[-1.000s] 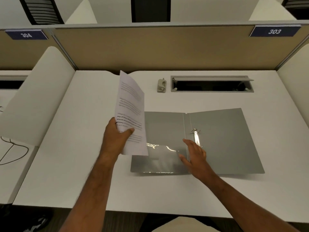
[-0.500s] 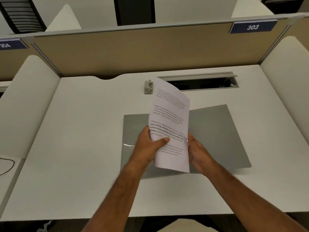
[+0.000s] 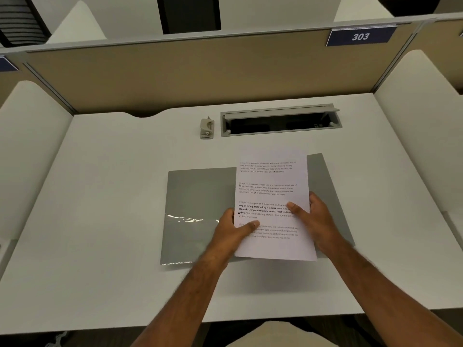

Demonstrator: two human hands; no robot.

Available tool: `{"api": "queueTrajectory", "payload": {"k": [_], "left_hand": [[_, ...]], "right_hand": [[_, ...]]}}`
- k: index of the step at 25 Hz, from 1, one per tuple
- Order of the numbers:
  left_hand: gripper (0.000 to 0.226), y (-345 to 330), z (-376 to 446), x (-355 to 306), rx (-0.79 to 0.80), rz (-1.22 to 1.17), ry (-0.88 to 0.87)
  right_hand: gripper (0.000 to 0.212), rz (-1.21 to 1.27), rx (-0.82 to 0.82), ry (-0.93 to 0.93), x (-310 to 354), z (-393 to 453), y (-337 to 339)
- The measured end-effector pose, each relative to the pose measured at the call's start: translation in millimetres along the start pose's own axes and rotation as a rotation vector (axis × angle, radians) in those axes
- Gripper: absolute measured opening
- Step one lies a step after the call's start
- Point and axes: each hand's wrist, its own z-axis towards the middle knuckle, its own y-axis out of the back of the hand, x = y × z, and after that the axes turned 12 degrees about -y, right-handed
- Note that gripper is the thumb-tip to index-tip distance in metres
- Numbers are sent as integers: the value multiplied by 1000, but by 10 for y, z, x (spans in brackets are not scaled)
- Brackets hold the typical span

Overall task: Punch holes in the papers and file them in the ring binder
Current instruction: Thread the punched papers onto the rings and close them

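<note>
Printed white papers [image 3: 273, 196] pinched by left hand [image 3: 233, 231] and right hand [image 3: 314, 216], now squared flat over matte grey ring binder [image 3: 200, 196], frame centre; earlier tilted leftward.

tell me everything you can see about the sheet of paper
The sheet of paper is white, printed with four blocks of small text, one partly bold. Two dark holes show near its left edge. It sits upright in portrait over the open grey ring binder, gripped by the left hand and the right hand at its side edges.
</note>
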Motion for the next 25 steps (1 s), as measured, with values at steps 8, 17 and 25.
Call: {"api": "queueTrajectory", "payload": {"k": [8,17,25], "left_hand": [[70,-257,197,328,79,435,-57],[68,-521,215,460,229,871,-285],[68,-588,233,543,277,923,-264]], "right_hand": [[39,-307,-91,91,50,176,465],[35,-443,-139,140,-13,329,606],[35,-478,-131,148,19,341,564]]}}
